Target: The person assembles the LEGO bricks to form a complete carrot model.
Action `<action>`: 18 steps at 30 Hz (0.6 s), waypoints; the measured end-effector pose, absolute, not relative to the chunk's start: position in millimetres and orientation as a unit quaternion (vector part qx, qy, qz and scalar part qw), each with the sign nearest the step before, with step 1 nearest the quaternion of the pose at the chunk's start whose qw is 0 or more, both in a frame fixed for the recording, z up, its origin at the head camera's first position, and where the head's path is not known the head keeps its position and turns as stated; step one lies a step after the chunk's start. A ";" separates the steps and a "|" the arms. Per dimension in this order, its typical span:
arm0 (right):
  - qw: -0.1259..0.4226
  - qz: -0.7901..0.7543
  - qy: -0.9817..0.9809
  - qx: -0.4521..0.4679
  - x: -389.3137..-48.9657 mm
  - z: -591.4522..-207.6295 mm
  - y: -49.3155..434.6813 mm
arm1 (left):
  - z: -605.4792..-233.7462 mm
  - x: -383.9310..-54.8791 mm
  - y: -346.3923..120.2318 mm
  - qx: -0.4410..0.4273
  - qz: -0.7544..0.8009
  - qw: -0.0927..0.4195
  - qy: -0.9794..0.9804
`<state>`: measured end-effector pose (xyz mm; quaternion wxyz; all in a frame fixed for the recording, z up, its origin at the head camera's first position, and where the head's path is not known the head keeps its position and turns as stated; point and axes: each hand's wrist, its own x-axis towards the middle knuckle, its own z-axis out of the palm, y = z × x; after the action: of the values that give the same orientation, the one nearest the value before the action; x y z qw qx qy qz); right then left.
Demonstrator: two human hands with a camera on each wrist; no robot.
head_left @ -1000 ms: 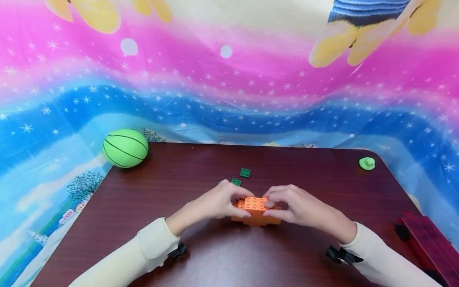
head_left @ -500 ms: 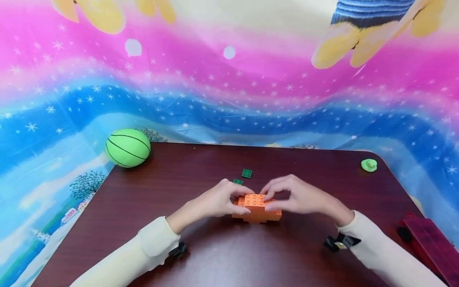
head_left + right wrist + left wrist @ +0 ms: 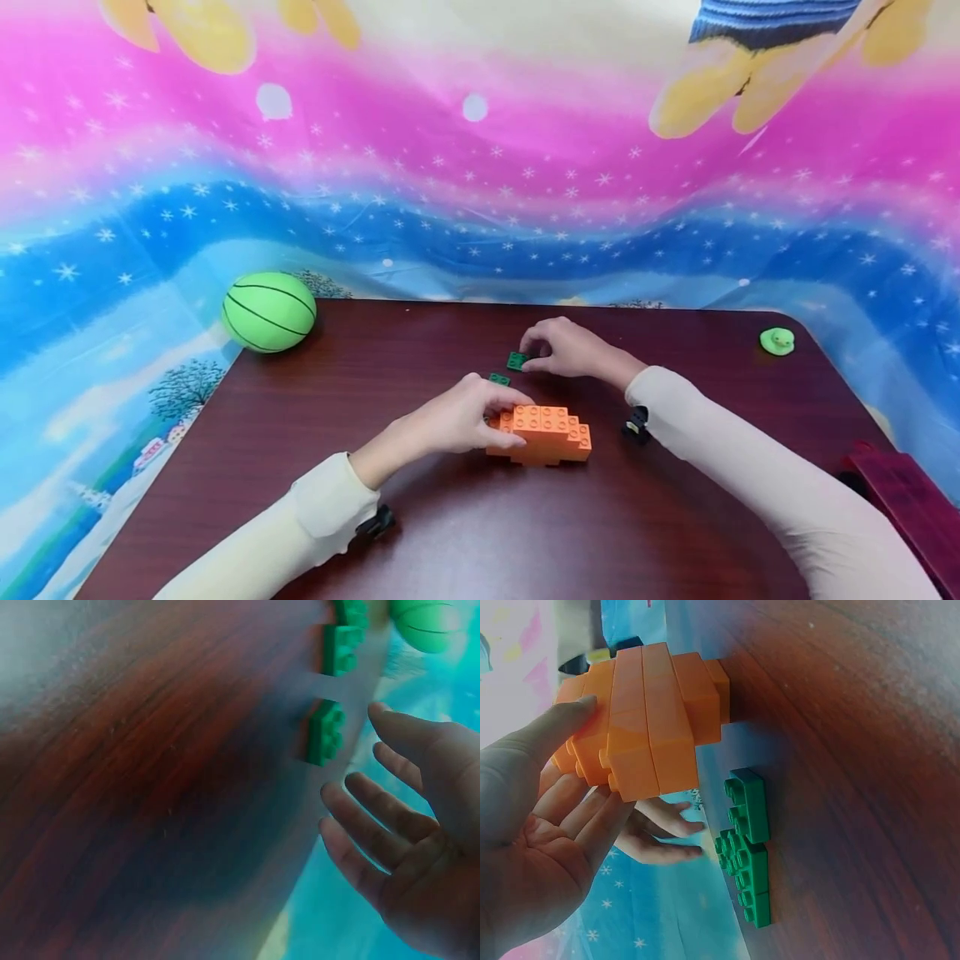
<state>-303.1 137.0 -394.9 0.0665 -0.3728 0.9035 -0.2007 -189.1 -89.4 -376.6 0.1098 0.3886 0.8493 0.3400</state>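
My left hand [image 3: 459, 417] grips the left end of a stepped block of joined orange toy building bricks [image 3: 551, 427], thumb on the near side and fingers behind. In the left wrist view the orange bricks [image 3: 649, 720] show their studs towards the palm. Farther back, my right hand [image 3: 573, 350] reaches over the table, its fingertips beside a small green four-stud brick [image 3: 516, 361]. From the right wrist, the fingers are spread and nothing lies between them and the thumb; that green brick [image 3: 325, 735] stands just beyond the fingertips. Another green brick [image 3: 498, 379] lies behind my left hand, partly covered by it.
A green ball [image 3: 270, 312] with black lines sits at the table's back left corner. At the back right is a small green rubber duck [image 3: 777, 341]. A dark red object with black wheels [image 3: 907, 508] stands at the right edge. A printed cloth [image 3: 450, 183] hangs behind the table [image 3: 360, 350].
My right hand has let go of the orange bricks and moved back and left to the farther green brick. My left hand keeps its grip in the same place.
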 end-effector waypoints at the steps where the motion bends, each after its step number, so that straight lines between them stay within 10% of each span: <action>1: 0.071 -0.194 0.906 -0.370 -305.3 -397.6 133.3 | -376.3 -188.7 -89.9 0.390 0.340 0.110 0.849; 18: 0.042 -0.174 0.903 -0.391 -294.6 -405.5 145.5 | -376.7 -186.9 -89.7 0.453 0.271 0.048 0.848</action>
<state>-294.6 145.5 -405.5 0.0416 -0.3908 0.9030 -0.1736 -186.9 -89.7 -376.7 0.0477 0.4529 0.8481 0.2708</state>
